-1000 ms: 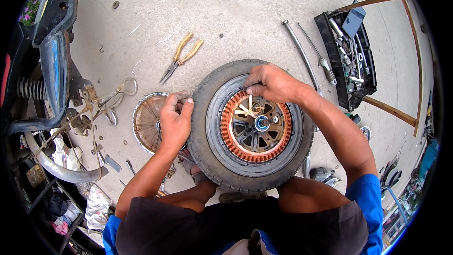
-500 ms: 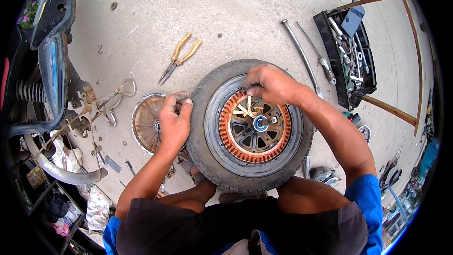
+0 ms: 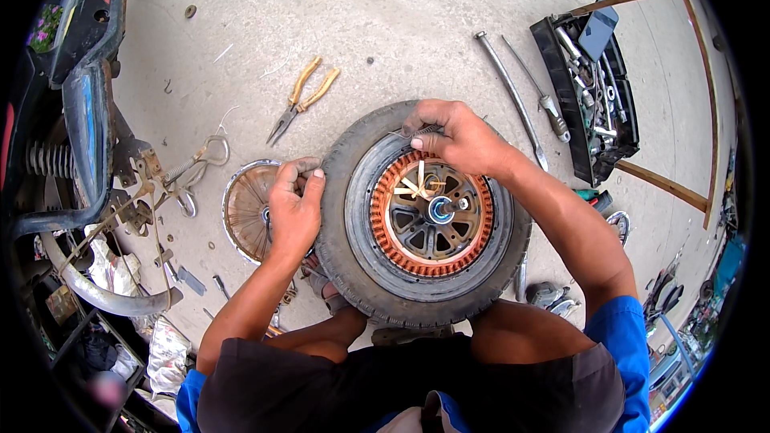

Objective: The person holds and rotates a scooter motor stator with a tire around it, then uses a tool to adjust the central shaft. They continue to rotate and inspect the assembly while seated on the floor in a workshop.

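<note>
A wheel with a black tyre (image 3: 345, 277) leans at my knees, its open hub facing up. Inside are a ring of copper windings (image 3: 383, 234), a dark spoked core, a central axle (image 3: 441, 210) and pale strips (image 3: 416, 184) sticking up. My right hand (image 3: 459, 140) is over the rim's far side, fingers pinched round something thin, dark and wiry, partly hidden. At the tyre's left edge, my left hand (image 3: 295, 202) is curled, thumb and forefinger close together. What they hold, if anything, cannot be made out.
Yellow-handled pliers (image 3: 302, 99) lie beyond the wheel. A round cover (image 3: 243, 207) lies left of the tyre. Right of it are a long metal bar (image 3: 511, 96), a screwdriver (image 3: 552, 116) and a black toolbox (image 3: 589, 162) with a phone (image 3: 598, 32) on top. A vehicle frame (image 3: 90, 112) stands left.
My right hand has moved away from the pale strips, up and outward to the rim's far side. My left hand has stayed at the tyre's edge.
</note>
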